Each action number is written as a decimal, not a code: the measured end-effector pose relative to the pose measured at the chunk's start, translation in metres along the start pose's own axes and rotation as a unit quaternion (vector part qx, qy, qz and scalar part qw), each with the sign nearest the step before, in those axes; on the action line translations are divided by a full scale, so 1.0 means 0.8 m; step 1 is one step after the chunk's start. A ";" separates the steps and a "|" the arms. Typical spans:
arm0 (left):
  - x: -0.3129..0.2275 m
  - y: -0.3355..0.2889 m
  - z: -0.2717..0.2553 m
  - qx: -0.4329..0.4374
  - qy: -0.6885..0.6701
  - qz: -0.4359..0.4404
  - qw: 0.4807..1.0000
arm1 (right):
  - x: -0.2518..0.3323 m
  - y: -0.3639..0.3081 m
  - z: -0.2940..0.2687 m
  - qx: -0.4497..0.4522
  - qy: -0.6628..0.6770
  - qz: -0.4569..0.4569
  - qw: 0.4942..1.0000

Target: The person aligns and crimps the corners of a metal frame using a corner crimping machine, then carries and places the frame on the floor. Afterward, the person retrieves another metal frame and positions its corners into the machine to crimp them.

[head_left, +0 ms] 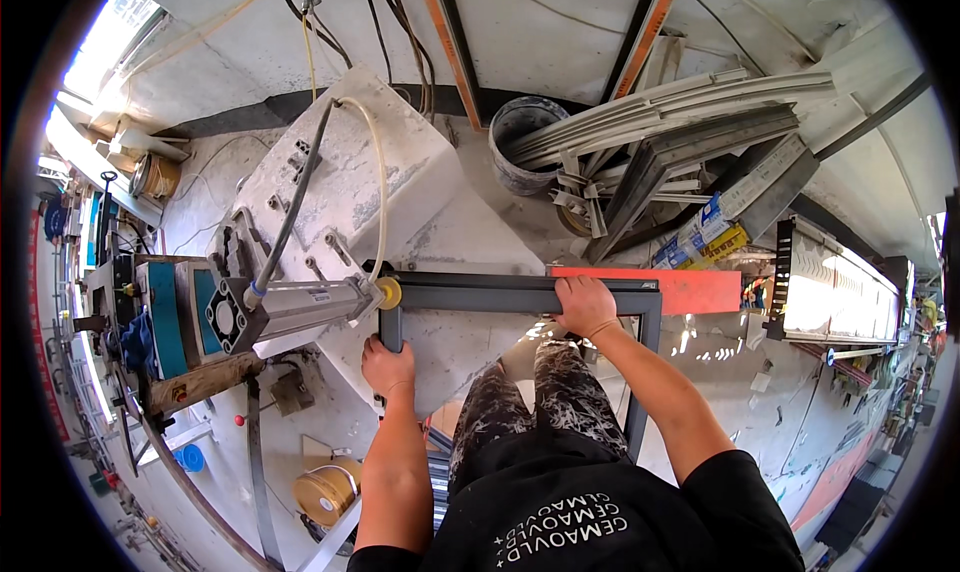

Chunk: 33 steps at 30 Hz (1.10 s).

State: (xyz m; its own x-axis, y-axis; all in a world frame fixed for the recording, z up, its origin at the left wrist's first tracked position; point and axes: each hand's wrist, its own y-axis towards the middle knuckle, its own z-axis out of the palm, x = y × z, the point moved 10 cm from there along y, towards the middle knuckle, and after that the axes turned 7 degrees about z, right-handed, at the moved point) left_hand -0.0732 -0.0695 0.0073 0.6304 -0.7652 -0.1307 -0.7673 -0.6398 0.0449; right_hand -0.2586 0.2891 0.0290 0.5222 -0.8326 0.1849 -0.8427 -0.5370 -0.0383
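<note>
A dark grey metal window frame (pixel 470 294) lies across the white, worn machine table (pixel 420 187), its long bar running left to right and its right side coming down beside my legs. My left hand (pixel 387 368) is closed round the frame's left side, just below the corner. Farther right, my right hand (pixel 587 306) grips the long bar, fingers over its far edge. An air cylinder (pixel 310 307) points at the left corner. Its round yellow end piece (pixel 388 293) sits right at that corner; whether it presses on it I cannot tell.
A red board (pixel 700 292) extends right behind the frame. Long pale profiles (pixel 690 107) lean out of a grey bucket (pixel 520 137) at the back. Hoses loop over the machine table. A gold-coloured bucket (pixel 328 492) stands at lower left, a white rack (pixel 840 282) at right.
</note>
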 end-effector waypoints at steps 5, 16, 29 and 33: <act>0.000 0.000 -0.002 -0.009 0.000 0.001 1.000 | 0.001 0.000 -0.001 -0.005 0.000 -0.005 1.000; -0.003 0.000 -0.003 -0.006 0.002 0.002 1.000 | 0.001 -0.001 -0.003 -0.016 -0.008 -0.006 1.000; 0.000 0.000 0.001 -0.009 0.007 0.005 1.000 | -0.001 -0.001 0.004 0.004 -0.009 -0.002 1.000; 0.003 0.000 0.004 -0.011 0.008 0.010 1.000 | -0.001 0.000 0.006 0.007 -0.003 0.002 1.000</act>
State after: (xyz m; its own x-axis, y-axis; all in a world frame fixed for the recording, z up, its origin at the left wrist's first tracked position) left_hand -0.0720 -0.0708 0.0041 0.6161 -0.7793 -0.1146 -0.7776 -0.6249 0.0687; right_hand -0.2585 0.2891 0.0241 0.5199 -0.8352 0.1794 -0.8426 -0.5359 -0.0536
